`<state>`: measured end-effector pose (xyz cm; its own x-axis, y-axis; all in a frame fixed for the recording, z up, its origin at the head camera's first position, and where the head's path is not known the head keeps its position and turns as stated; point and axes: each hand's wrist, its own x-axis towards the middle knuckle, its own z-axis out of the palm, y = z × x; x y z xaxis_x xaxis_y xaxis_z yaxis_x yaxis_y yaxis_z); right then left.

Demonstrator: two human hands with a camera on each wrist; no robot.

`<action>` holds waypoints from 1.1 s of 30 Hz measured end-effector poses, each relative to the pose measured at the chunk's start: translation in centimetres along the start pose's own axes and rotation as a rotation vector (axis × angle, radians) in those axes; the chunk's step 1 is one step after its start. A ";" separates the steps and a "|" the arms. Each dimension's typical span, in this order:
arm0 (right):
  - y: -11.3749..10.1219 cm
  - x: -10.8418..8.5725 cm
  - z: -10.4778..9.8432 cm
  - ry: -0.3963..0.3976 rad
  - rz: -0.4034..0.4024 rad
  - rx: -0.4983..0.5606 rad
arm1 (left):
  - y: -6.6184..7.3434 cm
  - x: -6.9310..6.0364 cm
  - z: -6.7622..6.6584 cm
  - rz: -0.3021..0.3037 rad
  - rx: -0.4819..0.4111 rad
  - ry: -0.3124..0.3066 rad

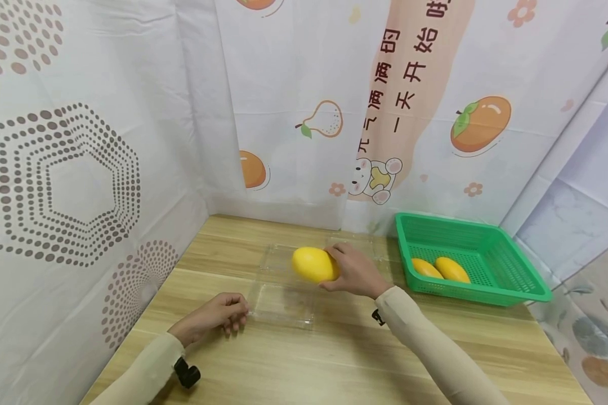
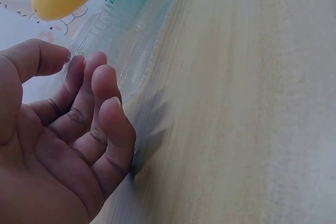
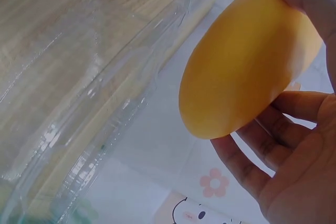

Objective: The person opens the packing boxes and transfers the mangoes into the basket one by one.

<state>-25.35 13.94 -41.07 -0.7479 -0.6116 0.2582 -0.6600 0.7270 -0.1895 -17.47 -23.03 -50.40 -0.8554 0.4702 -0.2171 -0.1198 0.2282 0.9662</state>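
Observation:
My right hand (image 1: 357, 271) grips a yellow mango (image 1: 313, 264) and holds it above a clear plastic container (image 1: 284, 304) on the table. In the right wrist view, thumb and fingers lie on either side of the mango (image 3: 241, 66), with the transparent container (image 3: 105, 98) beside it. At the container's near left corner is my left hand (image 1: 222, 314). The left wrist view shows its thumb and index fingertip meeting at the edge of the container (image 2: 131, 35), the other fingers curled. Two more mangoes (image 1: 452, 270) lie in a green basket (image 1: 486, 292).
The basket stands at the table's right back. Another clear plastic piece (image 1: 357, 243) lies behind my right hand, faint against the wood. Printed curtains (image 1: 294, 73) hang along the back and left edges of the wooden table (image 1: 284, 371).

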 end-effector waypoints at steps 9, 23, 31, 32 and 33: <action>1.0 -0.6 -0.7 -0.011 0.044 0.014 | 0.0 0.1 0.0 0.001 0.007 -0.002; 3.4 -1.5 -1.7 0.035 0.092 -0.011 | 0.2 0.1 0.1 -0.003 0.004 -0.002; 4.1 -2.0 -2.3 0.043 0.127 -0.022 | 0.2 0.0 0.1 -0.001 0.009 -0.005; 4.2 -2.0 -2.4 0.043 0.134 -0.024 | 0.2 0.0 0.1 -0.001 0.009 -0.006; 4.3 -2.1 -2.5 0.044 0.141 -0.023 | 0.2 0.0 0.0 0.000 0.008 -0.007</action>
<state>-26.43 19.07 -40.09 -0.8290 -0.4888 0.2717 -0.5462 0.8121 -0.2054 -17.50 -22.96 -50.24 -0.8519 0.4761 -0.2182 -0.1156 0.2354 0.9650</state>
